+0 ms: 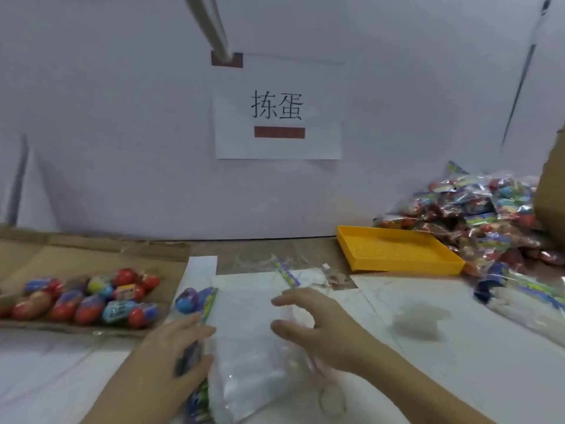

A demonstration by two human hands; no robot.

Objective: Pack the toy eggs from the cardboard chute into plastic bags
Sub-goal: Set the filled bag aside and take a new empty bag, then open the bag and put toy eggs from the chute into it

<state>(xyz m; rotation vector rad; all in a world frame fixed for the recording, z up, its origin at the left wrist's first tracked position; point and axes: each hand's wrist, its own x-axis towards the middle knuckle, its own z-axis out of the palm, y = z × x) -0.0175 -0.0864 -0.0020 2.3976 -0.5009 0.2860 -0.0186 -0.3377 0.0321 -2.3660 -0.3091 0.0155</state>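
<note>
Head view. Currently the left hand (pixel 180 347) has its grip curled round the printed left edge of a plastic bag (pixel 250 347) lying flat on the desk (pixel 428 377), probably to pin it while the mouth is worked open. A dark item sits between its fingers; cannot identify it. The right hand (pixel 312 325) hovers over the clear film, grip half open, thumb and forefinger apart, nothing seen held; likely placed to spread the opening.

The toy eggs (pixel 82 301) lie bunched in the cardboard chute (pixel 91 252) at left, near the left hand. 1 egg (pixel 186 299) rests just beside the bag's edge. Judgement: bag not yet filled.

A yellow tray (pixel 397 249) and a pile of packed bags (pixel 474 215) sit at right.
</note>
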